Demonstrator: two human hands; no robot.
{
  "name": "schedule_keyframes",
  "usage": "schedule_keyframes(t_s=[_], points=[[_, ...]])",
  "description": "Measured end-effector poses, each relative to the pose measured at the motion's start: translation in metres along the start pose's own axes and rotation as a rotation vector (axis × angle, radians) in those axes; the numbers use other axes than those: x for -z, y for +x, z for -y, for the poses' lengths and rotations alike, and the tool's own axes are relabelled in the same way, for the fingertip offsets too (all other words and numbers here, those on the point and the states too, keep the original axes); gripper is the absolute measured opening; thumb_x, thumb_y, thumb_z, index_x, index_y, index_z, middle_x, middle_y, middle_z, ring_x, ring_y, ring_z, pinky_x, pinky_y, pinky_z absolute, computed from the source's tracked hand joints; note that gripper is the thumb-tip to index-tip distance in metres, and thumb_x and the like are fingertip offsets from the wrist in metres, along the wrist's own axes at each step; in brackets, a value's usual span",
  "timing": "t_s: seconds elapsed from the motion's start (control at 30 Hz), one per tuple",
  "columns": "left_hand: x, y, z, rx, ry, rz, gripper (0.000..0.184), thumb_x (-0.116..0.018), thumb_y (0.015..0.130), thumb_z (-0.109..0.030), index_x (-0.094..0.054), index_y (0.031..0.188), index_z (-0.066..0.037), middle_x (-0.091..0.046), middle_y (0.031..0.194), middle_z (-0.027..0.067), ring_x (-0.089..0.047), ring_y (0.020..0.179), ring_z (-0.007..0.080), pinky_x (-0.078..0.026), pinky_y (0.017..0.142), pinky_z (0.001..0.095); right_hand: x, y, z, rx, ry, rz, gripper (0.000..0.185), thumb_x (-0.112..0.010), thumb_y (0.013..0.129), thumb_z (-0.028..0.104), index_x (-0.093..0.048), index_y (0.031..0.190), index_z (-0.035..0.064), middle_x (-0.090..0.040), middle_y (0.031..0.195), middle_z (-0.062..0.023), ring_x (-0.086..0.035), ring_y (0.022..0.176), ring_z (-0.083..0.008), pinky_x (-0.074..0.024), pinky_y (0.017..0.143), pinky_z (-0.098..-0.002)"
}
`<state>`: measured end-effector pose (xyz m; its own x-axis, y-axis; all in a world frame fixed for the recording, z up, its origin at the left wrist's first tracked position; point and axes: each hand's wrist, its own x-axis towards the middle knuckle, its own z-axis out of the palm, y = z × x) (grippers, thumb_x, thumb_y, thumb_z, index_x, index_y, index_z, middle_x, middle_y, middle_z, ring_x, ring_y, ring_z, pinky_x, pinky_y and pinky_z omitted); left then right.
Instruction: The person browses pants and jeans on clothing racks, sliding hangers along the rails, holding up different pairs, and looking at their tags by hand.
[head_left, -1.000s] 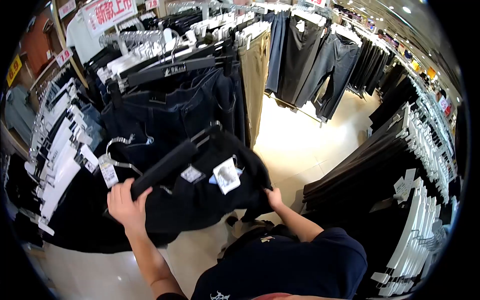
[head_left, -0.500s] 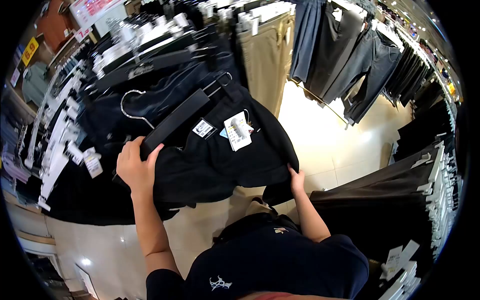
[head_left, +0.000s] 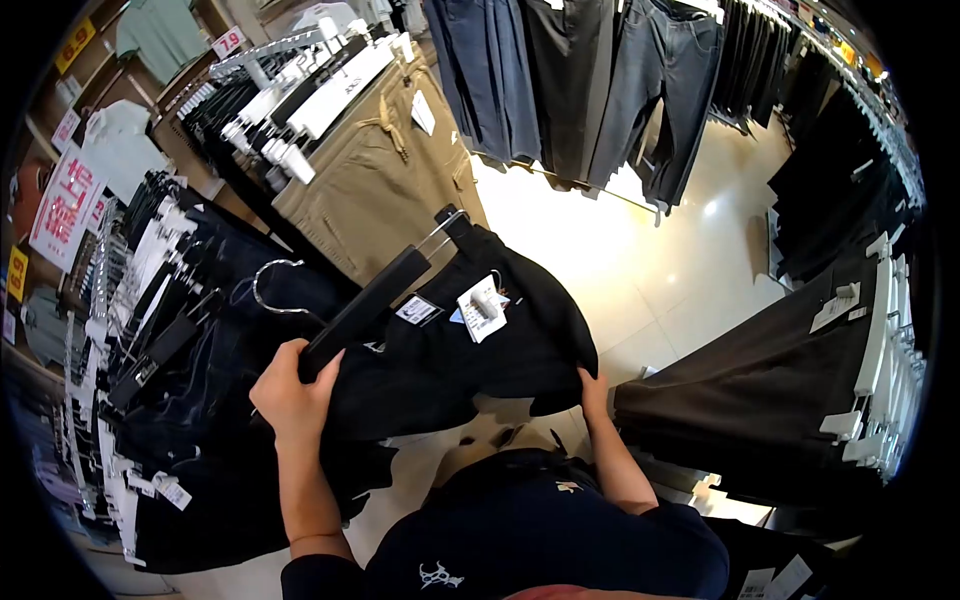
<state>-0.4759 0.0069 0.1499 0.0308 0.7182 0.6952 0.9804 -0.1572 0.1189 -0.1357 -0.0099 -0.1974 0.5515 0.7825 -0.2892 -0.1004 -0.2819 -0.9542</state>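
Black cloth (head_left: 500,380) spreads from the left grip (head_left: 295,390) to the right grip (head_left: 592,395). It is a garment on a black hanger (head_left: 370,305), and I cannot tell if it is long or short. The left grip is closed around the near end of the hanger, and the metal hook (head_left: 262,290) sticks out just above it. The right grip pinches the side edge of the cloth; its fingers underneath are hidden. A white tag (head_left: 483,310) and a small label (head_left: 415,310) lie face up between the grips.

Half a second ago, the dark blue jeans (head_left: 215,360) were right behind the hanger. Now they are more to the left of the left grip, and the tan pants (head_left: 370,180) are big and plain to see past the hanger. Both grips hold the same spots, so the view has turned but the hold is the same.

The top end of the hanger looks close to the tan pants. The jeans crowd the left grip. Brown pants (head_left: 755,360) hang to the right of the right grip, their edge near it. The most open room is over the bright floor (head_left: 620,260), past the right grip.
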Motion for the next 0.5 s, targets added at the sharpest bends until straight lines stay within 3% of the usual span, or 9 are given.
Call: schedule_keyframes(t_s=[0.1, 0.17, 0.2, 0.27, 0.33, 0.4, 0.47, 0.5], points=[[-0.024, 0.015, -0.014, -0.039, -0.060, 0.008, 0.031, -0.081, 0.061, -0.023, -0.061, 0.078, -0.006, -0.059, 0.064, 0.0077, -0.058, 0.054, 0.0243, -0.044, 0.049, 0.0289, 0.024, 0.010, -0.015, -0.031, -0.040, -0.002, 0.037, -0.067, 0.078, 0.029, -0.063, 0.077, -0.0077, -0.060, 0.065, -0.0064, -0.055, 0.060, -0.0153, -0.0429, 0.057, -0.0313], [-0.035, 0.023, -0.020, -0.059, -0.068, 0.007, 0.031, -0.081, 0.061, -0.023, -0.061, 0.078, -0.006, -0.059, 0.064, 0.0077, -0.058, 0.054, 0.0245, -0.044, 0.049, 0.0289, 0.037, 0.019, -0.021, -0.046, 0.015, 0.221, 0.042, -0.064, 0.080, 0.031, -0.062, 0.100, -0.0056, -0.063, 0.084, -0.0098, -0.058, 0.079, -0.0176, -0.0434, 0.069, -0.0304], [-0.040, 0.027, -0.022, -0.058, -0.082, 0.009, 0.031, -0.081, 0.061, -0.023, -0.061, 0.077, -0.006, -0.059, 0.064, 0.0075, -0.058, 0.054, 0.0245, -0.044, 0.050, 0.0293, 0.038, 0.026, -0.011, -0.040, 0.012, 0.215, 0.042, -0.064, 0.080, 0.031, -0.062, 0.100, -0.0056, -0.063, 0.084, -0.0098, -0.058, 0.079, -0.0176, -0.0434, 0.069, -0.0304], [-0.048, 0.031, -0.021, -0.058, -0.099, 0.009, 0.031, -0.081, 0.060, -0.023, -0.061, 0.077, -0.007, -0.059, 0.065, 0.0074, -0.058, 0.055, 0.0245, -0.044, 0.050, 0.0298, 0.035, 0.045, 0.010, 0.122, 0.394, 0.276, 0.056, -0.058, 0.083, 0.035, -0.048, 0.125, -0.0016, -0.057, 0.112, -0.0135, -0.052, 0.107, -0.0208, -0.0390, 0.086, -0.0298], [-0.059, 0.034, -0.015, -0.136, -0.118, 0.020, 0.032, -0.081, 0.058, -0.024, -0.061, 0.077, -0.008, -0.058, 0.064, 0.0066, -0.056, 0.054, 0.0241, -0.043, 0.050, 0.0312, 0.021, 0.083, 0.046, 0.197, 0.277, 0.286, 0.060, -0.051, 0.087, 0.033, -0.037, 0.135, 0.0009, -0.048, 0.128, -0.0153, -0.040, 0.124, -0.0229, -0.0310, 0.099, -0.0322], [-0.065, 0.039, -0.012, -0.156, -0.106, 0.025, 0.032, -0.081, 0.056, -0.026, -0.060, 0.076, -0.010, -0.054, 0.061, 0.0043, -0.053, 0.052, 0.0226, -0.041, 0.048, 0.0313, -0.017, 0.113, 0.117, 0.216, 0.143, 0.346, 0.057, -0.052, 0.087, 0.032, -0.038, 0.135, 0.0050, -0.048, 0.131, -0.0143, -0.041, 0.124, -0.0200, -0.0316, 0.100, -0.0303], [-0.073, 0.043, -0.005, -0.145, -0.097, -0.003, 0.032, -0.081, 0.057, -0.027, -0.060, 0.076, -0.011, -0.053, 0.060, 0.0035, -0.053, 0.052, 0.0221, -0.040, 0.048, 0.0309, -0.072, 0.148, 0.175, 0.379, 0.063, 0.527, 0.047, -0.051, 0.090, 0.023, -0.042, 0.132, 0.0042, -0.050, 0.129, -0.0139, -0.046, 0.120, -0.0207, -0.0347, 0.098, -0.0329], [-0.068, 0.045, -0.005, -0.090, -0.097, 0.055, 0.030, -0.082, 0.055, -0.018, -0.061, 0.075, -0.008, -0.059, 0.065, 0.0062, -0.057, 0.055, 0.0235, -0.044, 0.051, 0.0303, -0.105, 0.153, 0.209, 0.434, 0.048, 0.607, 0.047, -0.054, 0.088, 0.019, -0.043, 0.130, 0.0015, -0.054, 0.123, -0.0138, -0.048, 0.118, -0.0210, -0.0354, 0.099, -0.0328]])
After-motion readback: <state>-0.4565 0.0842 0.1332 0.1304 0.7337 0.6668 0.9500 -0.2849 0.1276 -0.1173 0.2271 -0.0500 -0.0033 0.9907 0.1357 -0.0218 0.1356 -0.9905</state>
